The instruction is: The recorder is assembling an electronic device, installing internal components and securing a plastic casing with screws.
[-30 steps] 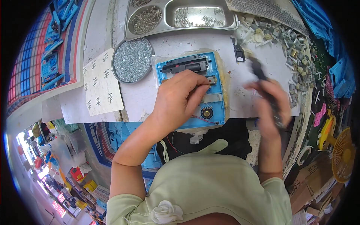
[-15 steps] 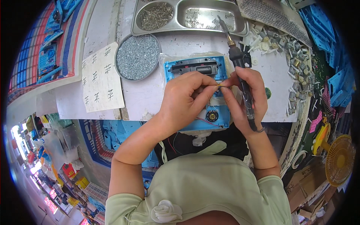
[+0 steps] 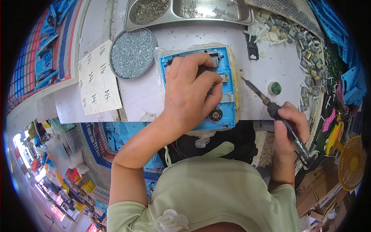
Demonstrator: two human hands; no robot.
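Note:
My left hand [image 3: 189, 89] is bent over a shallow blue plastic casing [image 3: 230, 104], its fingers curled together down into the middle of it. What they grip is hidden beneath them. Black parts, a small metal piece and a round black part with a brass-coloured centre [image 3: 215, 114] sit inside the casing, with a thin red wire beside the round part. Off to the right, my right hand [image 3: 296, 120] is closed around the black handle of a soldering iron [image 3: 275, 110]. Its tip points up and left, clear of the casing.
A round dish of small silver screws [image 3: 132, 54] stands left of the casing, by a handwritten sheet [image 3: 96, 83]. A steel compartment tray [image 3: 208, 20] is at the back. Small motors [image 3: 309, 58] pile up at the right, near a small green-topped round thing [image 3: 274, 88].
My right hand has drawn the soldering iron back to the right, away from my left hand, and tilted it. My left hand has left the shared pinch and curled down over the casing.

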